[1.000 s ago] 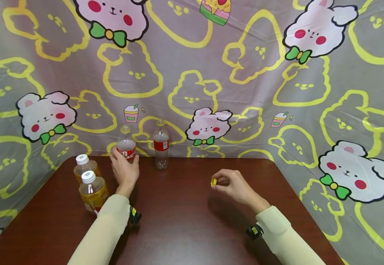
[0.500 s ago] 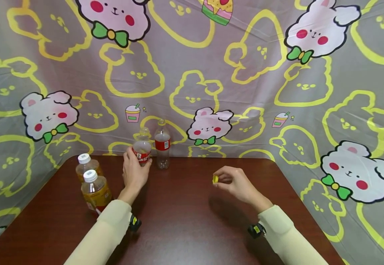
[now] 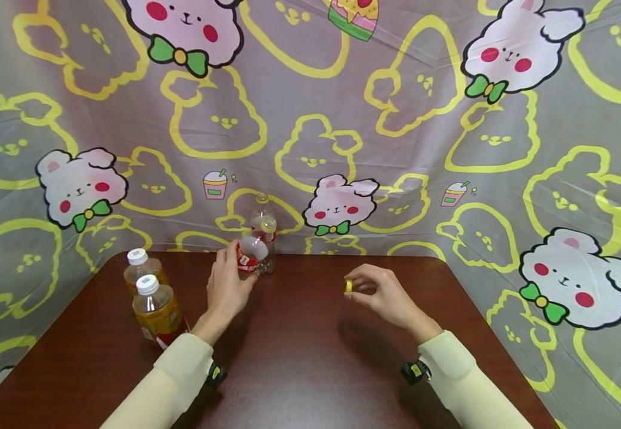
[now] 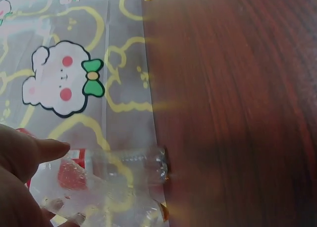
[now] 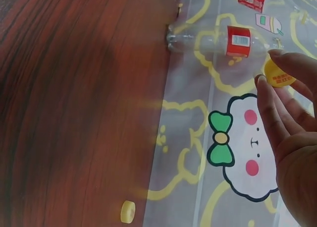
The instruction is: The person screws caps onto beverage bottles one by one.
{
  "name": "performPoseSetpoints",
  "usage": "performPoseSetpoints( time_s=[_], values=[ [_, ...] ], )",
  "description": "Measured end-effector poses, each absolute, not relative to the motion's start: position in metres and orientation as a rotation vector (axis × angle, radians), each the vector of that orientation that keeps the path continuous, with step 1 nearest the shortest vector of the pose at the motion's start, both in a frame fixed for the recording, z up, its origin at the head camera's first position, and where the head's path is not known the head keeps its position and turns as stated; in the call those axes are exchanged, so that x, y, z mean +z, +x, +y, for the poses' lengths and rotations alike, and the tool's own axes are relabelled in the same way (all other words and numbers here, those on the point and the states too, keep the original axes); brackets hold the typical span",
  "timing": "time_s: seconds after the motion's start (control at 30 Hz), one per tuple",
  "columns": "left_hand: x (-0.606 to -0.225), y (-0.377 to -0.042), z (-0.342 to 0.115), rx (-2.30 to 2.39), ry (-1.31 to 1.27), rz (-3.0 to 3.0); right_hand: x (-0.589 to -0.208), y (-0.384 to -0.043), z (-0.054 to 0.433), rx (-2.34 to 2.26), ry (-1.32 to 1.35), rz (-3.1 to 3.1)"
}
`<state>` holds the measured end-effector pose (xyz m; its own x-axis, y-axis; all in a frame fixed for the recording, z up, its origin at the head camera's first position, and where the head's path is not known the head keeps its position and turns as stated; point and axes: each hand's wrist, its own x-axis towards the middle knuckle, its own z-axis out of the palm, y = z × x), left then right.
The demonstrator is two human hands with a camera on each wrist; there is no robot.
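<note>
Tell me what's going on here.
At a reddish-brown table, a person's left hand grips a clear plastic bottle with a red label, tilted to the right, in front of another clear, red-labelled plastic bottle, which stands upright. The right hand pinches a round yellow cap, apart from both bottles. A second round yellow cap lies on the table. Two white-capped plastic bottles with yellow labels stand at the left.

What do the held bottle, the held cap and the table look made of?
Bottle: likely clear plastic, glossy; it is see-through with bright highlights. Cap: probably plastic, smooth, opaque yellow with printed lettering. Table: wood or wood-look laminate, semi-gloss; streaky grain and a soft sheen show.
</note>
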<state>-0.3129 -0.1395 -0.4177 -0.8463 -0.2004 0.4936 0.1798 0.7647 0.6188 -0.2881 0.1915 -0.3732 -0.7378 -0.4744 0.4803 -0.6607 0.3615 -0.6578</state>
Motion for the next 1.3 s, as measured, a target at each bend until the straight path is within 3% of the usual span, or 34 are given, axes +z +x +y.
performPoseSetpoints(
  time_s=[0.27, 0.93, 1.3],
  values=[
    [-0.414, -0.298, -0.129, -0.830, -0.104, -2.478, -0.396, -0.312, 0.198, 1.324, 1.031, -2.378],
    [-0.426, -0.268, -0.104, -0.572, -0.341, -2.626, -0.400, -0.309, 0.194, 1.387, 0.948, -2.443],
    [-0.435, -0.255, -0.096, -0.504, -0.417, -2.612, -0.407, -0.306, 0.194, 1.425, 1.084, -2.445]
  ],
)
